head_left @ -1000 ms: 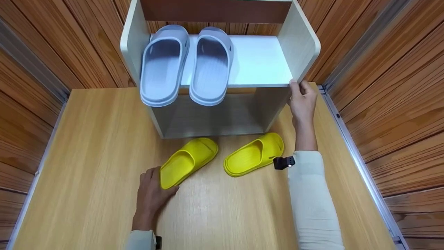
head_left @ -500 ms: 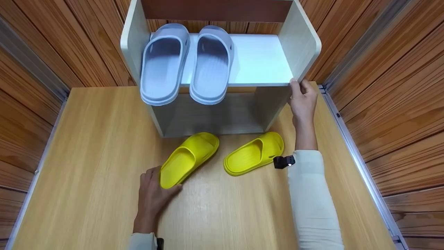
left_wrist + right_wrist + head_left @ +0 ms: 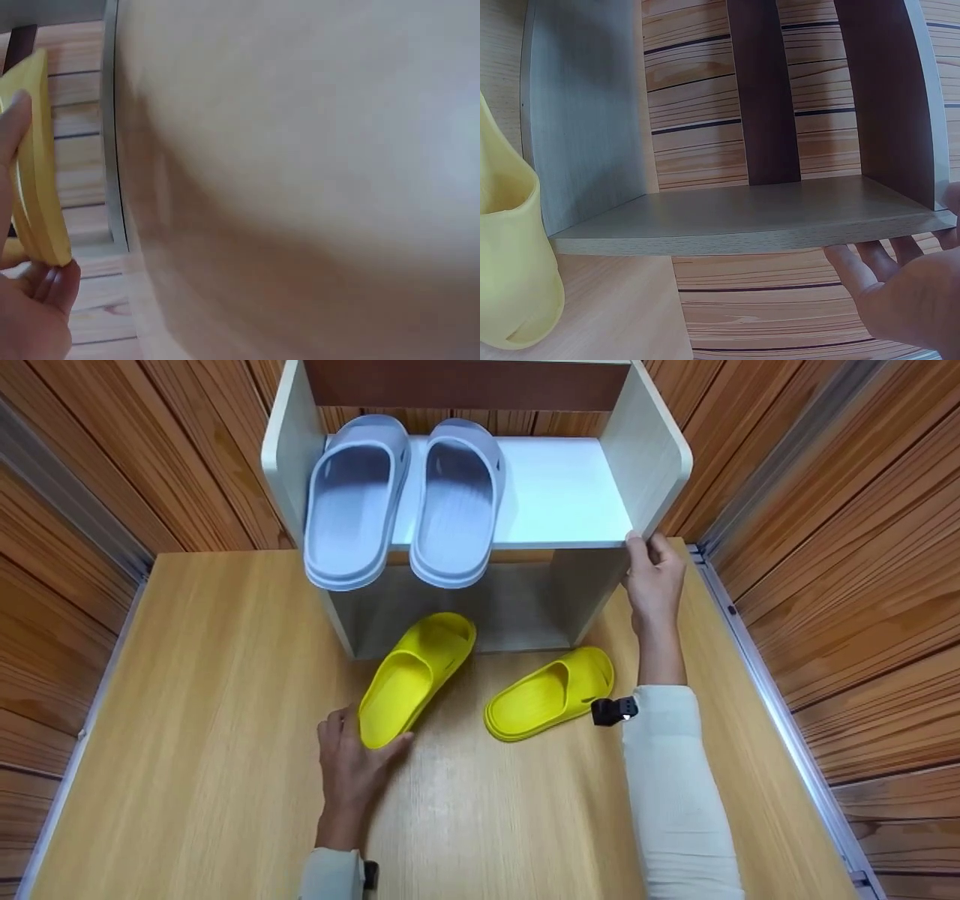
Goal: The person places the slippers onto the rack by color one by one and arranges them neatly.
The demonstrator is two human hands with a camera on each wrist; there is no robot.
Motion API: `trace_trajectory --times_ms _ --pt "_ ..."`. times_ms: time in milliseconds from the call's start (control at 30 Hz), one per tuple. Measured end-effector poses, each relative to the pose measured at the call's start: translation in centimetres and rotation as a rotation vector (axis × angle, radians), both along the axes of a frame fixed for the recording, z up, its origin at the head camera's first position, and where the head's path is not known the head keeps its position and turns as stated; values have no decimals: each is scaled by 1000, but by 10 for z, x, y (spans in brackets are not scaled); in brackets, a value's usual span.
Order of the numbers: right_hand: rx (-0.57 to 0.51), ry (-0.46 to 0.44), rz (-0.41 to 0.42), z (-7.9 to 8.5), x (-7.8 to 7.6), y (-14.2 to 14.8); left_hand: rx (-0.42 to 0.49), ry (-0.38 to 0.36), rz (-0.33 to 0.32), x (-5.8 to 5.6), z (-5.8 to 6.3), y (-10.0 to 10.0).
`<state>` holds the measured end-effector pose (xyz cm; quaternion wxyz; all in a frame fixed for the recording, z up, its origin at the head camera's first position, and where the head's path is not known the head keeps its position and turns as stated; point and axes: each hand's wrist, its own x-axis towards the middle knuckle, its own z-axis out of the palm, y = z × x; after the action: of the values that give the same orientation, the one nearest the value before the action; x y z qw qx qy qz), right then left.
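My left hand (image 3: 351, 769) grips the heel end of a yellow slipper (image 3: 391, 697), whose toe points up and right toward the shoe rack (image 3: 559, 487). In the left wrist view the slipper (image 3: 37, 169) is raised off the floor, with thumb and fingers on opposite edges of it. A second yellow slipper (image 3: 529, 703) lies on the floor to the right. My right hand (image 3: 657, 581) holds the front edge of the rack's right side panel, at the upper shelf's corner; fingers (image 3: 851, 270) curl around that panel in the right wrist view.
Two pale grey-blue slippers, a left one (image 3: 349, 529) and a right one (image 3: 454, 529), sit on the upper shelf's left half, heels over its front edge. Below is a lower compartment (image 3: 517, 600). Wood-plank walls (image 3: 862, 585) enclose the wooden floor (image 3: 187, 720).
My left hand has moved up and right, lifting the yellow slipper toward the lower compartment and turning its toe more upright. My right hand and the other slippers have stayed put.
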<state>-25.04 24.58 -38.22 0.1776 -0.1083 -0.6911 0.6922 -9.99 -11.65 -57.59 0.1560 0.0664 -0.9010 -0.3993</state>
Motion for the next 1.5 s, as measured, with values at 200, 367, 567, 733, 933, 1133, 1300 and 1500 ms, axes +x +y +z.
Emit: trace_trajectory --times_ms 200,367,567,733,933,1133,1300,1500 --pt "21 18 1 0 1 0 -17 105 71 -10 -1 16" --pt "14 25 3 0 4 1 -25 116 101 -18 1 26" --pt "39 43 0 2 4 0 -30 150 150 -28 0 35" --pt "34 45 4 1 4 1 -11 154 177 -35 -3 42" --pt "5 45 -1 0 5 -2 -5 155 193 -45 -5 47" --pt "-2 36 8 1 5 -6 23 57 219 -52 -6 50" --pt "9 40 0 2 4 -8 33 41 229 -61 -9 53" --pt "14 55 -3 1 4 -8 69 1 228 -70 -10 60"
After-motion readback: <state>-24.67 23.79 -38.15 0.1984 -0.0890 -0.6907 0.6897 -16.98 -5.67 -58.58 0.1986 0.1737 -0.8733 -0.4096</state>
